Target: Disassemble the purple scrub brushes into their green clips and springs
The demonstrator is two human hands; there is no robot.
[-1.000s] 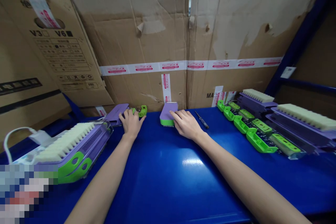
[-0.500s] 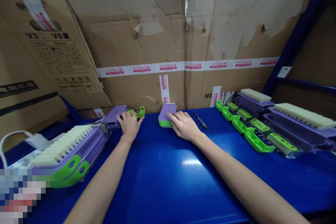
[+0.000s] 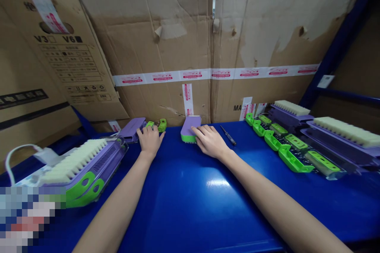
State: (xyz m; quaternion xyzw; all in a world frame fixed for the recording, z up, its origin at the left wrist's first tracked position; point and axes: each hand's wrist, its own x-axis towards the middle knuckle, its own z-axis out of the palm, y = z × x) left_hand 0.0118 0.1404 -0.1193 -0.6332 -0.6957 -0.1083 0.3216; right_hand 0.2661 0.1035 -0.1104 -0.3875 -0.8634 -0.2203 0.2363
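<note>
My left hand (image 3: 150, 141) is palm down with fingers spread, at the right end of a flat purple casing (image 3: 132, 129). Just beyond its fingertips are small green parts (image 3: 162, 125); whether it touches them is hard to see. My right hand (image 3: 211, 141) lies flat with fingers stretched out, its index fingertip on the right side of a purple-and-green brush head (image 3: 190, 127). Short bristles show under that brush's green rim. A slim dark screwdriver (image 3: 228, 135) lies right of my right hand.
Purple brush units with cream bristles (image 3: 346, 130) stand at the right, beside green caps (image 3: 292, 161) and clear-edged green pieces (image 3: 323, 160). Another bristled unit (image 3: 89, 170) sits at the left near a white cable (image 3: 12, 154). Cardboard (image 3: 154, 47) walls the blue table's (image 3: 190, 205) back.
The whole view has shifted slightly, so everything appears a little further right. Both hands keep nearly the same pose and place beside the purple parts.
</note>
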